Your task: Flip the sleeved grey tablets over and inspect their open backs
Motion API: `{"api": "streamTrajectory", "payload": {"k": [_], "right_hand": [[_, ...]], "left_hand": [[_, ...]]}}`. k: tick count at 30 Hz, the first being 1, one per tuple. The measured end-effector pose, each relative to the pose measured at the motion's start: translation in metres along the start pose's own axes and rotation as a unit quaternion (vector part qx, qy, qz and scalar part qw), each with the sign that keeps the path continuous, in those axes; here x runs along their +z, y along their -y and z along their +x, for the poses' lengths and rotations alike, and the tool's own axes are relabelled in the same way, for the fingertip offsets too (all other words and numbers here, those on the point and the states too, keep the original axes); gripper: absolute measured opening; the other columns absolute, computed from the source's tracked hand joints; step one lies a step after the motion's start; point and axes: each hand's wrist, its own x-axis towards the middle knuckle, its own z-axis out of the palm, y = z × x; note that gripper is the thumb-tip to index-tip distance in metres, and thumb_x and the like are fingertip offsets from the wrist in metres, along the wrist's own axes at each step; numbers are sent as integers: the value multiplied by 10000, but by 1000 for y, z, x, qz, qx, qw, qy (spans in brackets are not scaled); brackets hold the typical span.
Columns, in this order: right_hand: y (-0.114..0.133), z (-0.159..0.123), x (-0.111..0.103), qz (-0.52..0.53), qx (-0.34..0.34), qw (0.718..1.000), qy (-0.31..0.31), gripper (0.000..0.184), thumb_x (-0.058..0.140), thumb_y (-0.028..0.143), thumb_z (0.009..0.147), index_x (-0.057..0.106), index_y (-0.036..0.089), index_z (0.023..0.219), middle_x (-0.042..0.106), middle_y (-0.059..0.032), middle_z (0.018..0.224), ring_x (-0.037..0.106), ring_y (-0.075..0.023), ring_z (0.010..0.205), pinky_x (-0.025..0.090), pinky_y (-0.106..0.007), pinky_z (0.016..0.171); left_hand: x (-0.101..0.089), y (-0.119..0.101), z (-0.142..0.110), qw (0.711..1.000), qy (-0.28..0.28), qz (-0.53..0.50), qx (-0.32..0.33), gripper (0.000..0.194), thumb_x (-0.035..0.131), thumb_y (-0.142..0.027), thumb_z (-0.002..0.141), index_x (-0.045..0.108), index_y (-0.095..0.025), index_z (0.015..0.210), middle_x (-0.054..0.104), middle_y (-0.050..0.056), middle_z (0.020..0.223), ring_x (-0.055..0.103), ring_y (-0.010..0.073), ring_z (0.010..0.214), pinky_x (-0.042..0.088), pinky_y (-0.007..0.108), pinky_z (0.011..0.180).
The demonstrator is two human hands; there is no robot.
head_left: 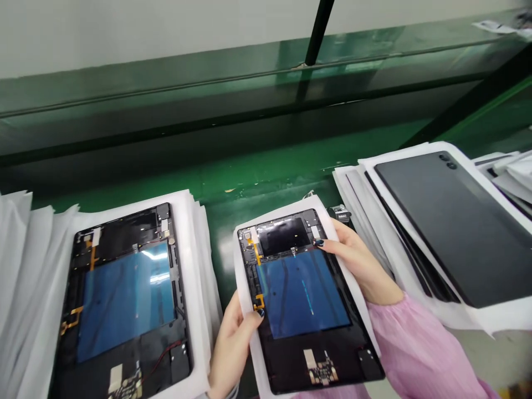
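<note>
Between my two hands is an opened tablet (307,354), its blue battery area and small circuit boards showing, with a white foam sheet (260,368) underneath. My left hand (235,343) grips its left edge, the thumb pressed on the frame near an orange flex cable (258,302). My right hand (361,260) holds the upper right edge, thumb on top and fingers hidden beneath. To the left, a similar opened tablet (160,354) lies on top of a stack of white sheets (198,310). At the right rests a dark back cover (453,233) with two camera rings.
White sheets (25,277) stand bunched at the far left. Under the dark cover is another layered stack (361,221) of sheets and dark panels. Green work surface (266,160) runs behind, with a dark post (318,33) rising from the ledge. More sheets (515,172) lie far right.
</note>
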Motion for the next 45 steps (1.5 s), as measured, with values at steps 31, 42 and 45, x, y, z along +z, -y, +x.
{"api": "streamTrajectory", "payload": {"k": [31,42,45], "right_hand": [[2,-26,1,42,29,996,75,867,952,613,412,698,275,1169,748,-49,934,703,-272,806,540,-327,667],[4,-5,2,-64,-1,998,17,135,679,314,703,736,215,776,588,39,598,502,-137,553,413,-238,528],[1,4,8,-100,1,993,62,164,658,316,702,747,195,769,661,17,639,596,-167,614,483,-253,569]], "left_hand": [[-5,5,1,989,-15,142,40,282,639,-274,818,704,-199,1082,794,40,1105,708,254,1067,510,292,938],[-9,4,-16,982,-91,-96,-138,429,922,-421,464,810,-251,842,810,38,760,751,397,918,591,486,878],[-14,9,-17,975,-98,-78,-184,460,936,-483,388,808,-240,757,785,75,648,742,463,922,601,550,868]]}}
